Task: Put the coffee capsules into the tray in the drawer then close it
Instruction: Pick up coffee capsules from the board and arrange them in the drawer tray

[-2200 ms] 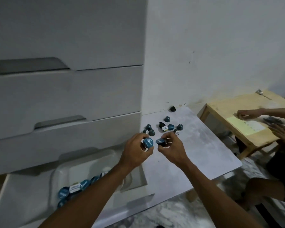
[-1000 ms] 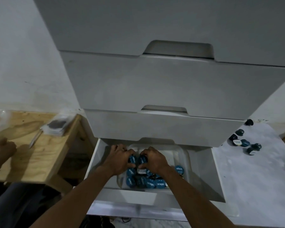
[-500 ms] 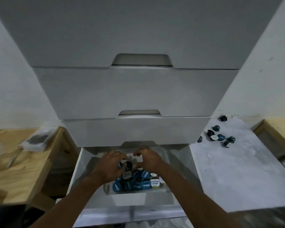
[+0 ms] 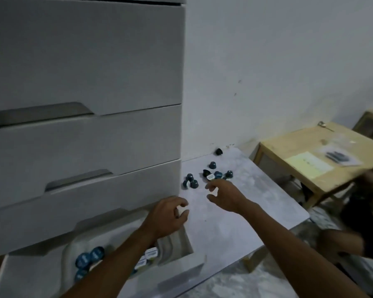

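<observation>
Both grips were open and empty at frame centre: right hand (image 4: pixel 226 195) just short of the capsules (image 4: pixel 211 176), left hand (image 4: pixel 168 216) lower.

Dim, flat indoor light with a grey-blue cast; no source is visible and no glare. Soft shadows fill the drawer (image 4: pixel 41 274) at the lower left of the frame. Motion blur smears the right edge and both forearms. Wide-angle distortion bends the cabinet (image 4: pixel 84 61) lines at left.
</observation>
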